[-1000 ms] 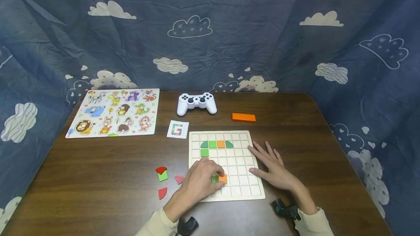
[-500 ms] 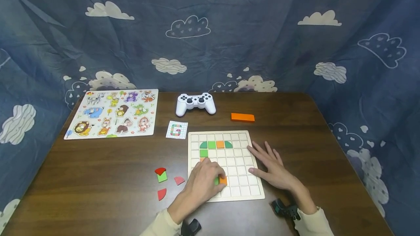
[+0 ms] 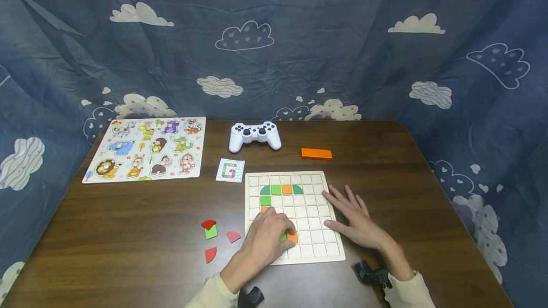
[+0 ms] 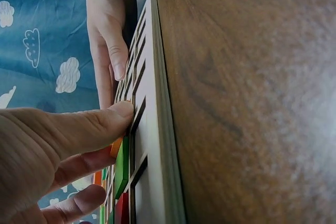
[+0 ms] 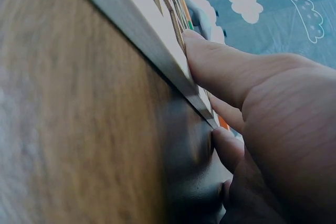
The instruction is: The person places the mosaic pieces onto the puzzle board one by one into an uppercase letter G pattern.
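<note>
A wooden grid board (image 3: 318,249) lies on the table. My left hand (image 3: 266,234) is over its lower left part, with curled index finger and thumb at an orange square tile (image 3: 292,237). Beside that tile a green square tile (image 4: 122,165) sits on the board, partly covered by the hand in the head view; a red piece (image 4: 122,209) shows past it in the left wrist view. Along an upper row stand green and orange tiles, with a green square (image 3: 265,201) below. My right hand (image 3: 357,217) rests at the board's right edge, fingers spread.
Left of the board lie a pink quarter piece (image 3: 233,236), a red quarter piece (image 3: 210,255) and another red one (image 3: 208,224) overlapping a green square (image 3: 211,233). Farther back are a pattern card (image 3: 230,170), animal puzzle (image 3: 145,149), white game controller (image 3: 254,136) and orange block (image 3: 316,154).
My left hand and the orange tile have shifted slightly right and toward me on the board. The right hand has stayed in place.
</note>
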Available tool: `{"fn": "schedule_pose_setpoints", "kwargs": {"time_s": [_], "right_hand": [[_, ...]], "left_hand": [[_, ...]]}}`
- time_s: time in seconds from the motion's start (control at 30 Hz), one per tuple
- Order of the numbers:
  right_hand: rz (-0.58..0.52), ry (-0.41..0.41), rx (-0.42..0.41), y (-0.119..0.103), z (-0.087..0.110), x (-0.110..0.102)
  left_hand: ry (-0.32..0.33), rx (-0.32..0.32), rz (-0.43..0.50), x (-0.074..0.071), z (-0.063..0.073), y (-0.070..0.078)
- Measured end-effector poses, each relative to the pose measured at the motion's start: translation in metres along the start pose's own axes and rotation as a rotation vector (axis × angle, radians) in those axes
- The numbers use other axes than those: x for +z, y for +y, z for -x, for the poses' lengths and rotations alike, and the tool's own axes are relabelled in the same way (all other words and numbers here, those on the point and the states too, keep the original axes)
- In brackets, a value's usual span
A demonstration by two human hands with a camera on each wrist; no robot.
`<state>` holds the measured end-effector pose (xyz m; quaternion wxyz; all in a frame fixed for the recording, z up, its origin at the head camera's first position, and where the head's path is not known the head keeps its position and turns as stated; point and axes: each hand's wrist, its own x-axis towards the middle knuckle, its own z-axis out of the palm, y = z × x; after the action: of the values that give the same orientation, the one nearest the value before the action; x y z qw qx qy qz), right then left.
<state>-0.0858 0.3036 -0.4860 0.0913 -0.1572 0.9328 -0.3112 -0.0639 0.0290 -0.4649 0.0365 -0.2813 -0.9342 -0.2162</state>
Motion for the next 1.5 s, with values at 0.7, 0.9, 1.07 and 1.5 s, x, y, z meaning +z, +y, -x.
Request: {"fn": "schedule_pose_setpoints", "kwargs": {"time_s": [0.7, 0.9, 1.07, 1.5], "right_hand": [[-0.005, -0.011, 0.028, 0.0003, 0.0006, 0.0018], [0.003, -0.011, 0.022, 0.0004, -0.0009, 0.0004], [0.001, -0.008, 0.014, -0.0004, -0.0006, -0.0010], [0.002, -0.009, 0.012, -0.0007, -0.0006, 0.0003]], "left_hand": [[-0.033, -0.014, 0.059, -0.0009, 0.0017, -0.0012], [-0.023, -0.036, 0.085, -0.0013, -0.0003, -0.0011], [-0.021, -0.030, 0.080, -0.0011, -0.0017, -0.0003], [-0.027, -0.021, 0.042, -0.0069, 0.0051, -0.0042]]}}
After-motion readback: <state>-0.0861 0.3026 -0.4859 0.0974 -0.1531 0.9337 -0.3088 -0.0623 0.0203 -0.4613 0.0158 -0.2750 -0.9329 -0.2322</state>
